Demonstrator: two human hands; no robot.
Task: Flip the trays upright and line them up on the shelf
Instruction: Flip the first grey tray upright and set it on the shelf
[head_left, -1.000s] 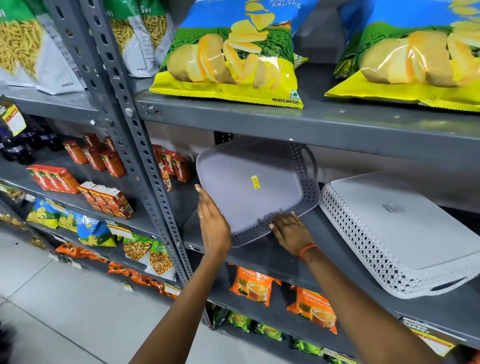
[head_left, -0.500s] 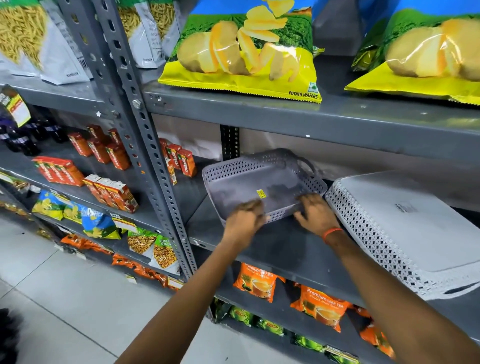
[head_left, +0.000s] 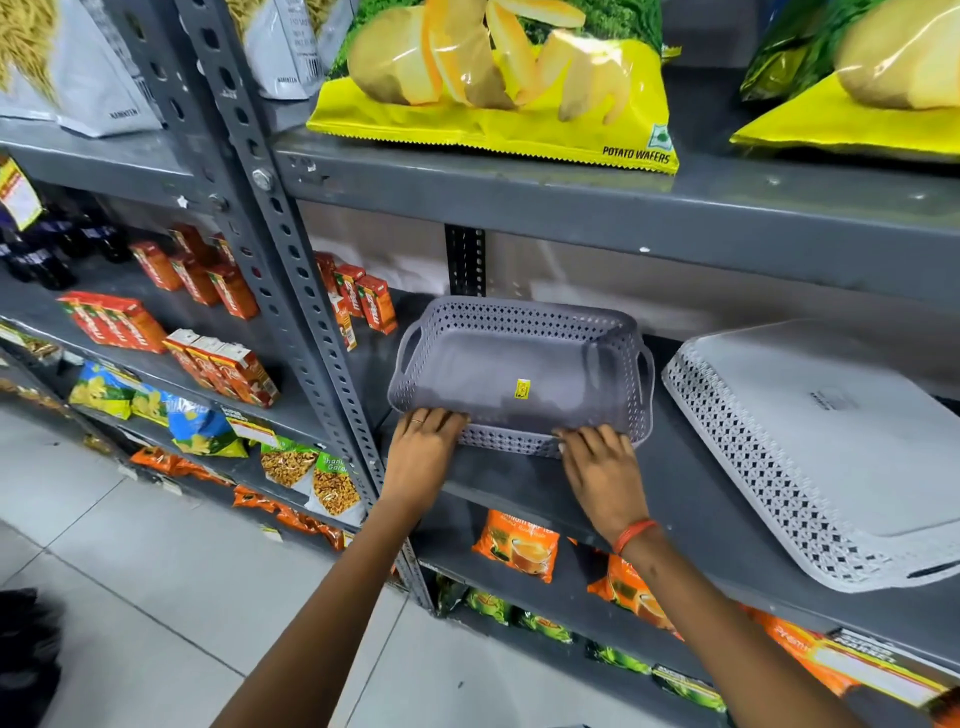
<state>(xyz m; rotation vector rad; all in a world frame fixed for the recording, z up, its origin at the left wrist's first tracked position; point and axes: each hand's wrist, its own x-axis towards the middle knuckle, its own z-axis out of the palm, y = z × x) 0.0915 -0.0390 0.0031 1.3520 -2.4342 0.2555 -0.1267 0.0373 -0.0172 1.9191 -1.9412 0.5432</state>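
A grey perforated tray (head_left: 514, 332) with a yellow sticker inside sits upright on the grey metal shelf (head_left: 524, 493), open side up, at the shelf's left. My left hand (head_left: 423, 447) rests on its near left corner and my right hand (head_left: 602, 467) on its near right edge, fingers curled over the rim. To the right lies a white perforated tray (head_left: 831, 441), upside down with its flat base facing up, apart from the grey one.
A slotted steel upright (head_left: 291, 291) stands just left of the grey tray. The shelf above (head_left: 623, 208) carries potato wafer bags (head_left: 498, 78). Red cartons (head_left: 223, 364) fill the left bay. Orange tea packets (head_left: 519, 551) sit on the shelf below.
The grey tray went from tilted up with its underside showing to lying open side up on the shelf. Both hands moved to its near rim.
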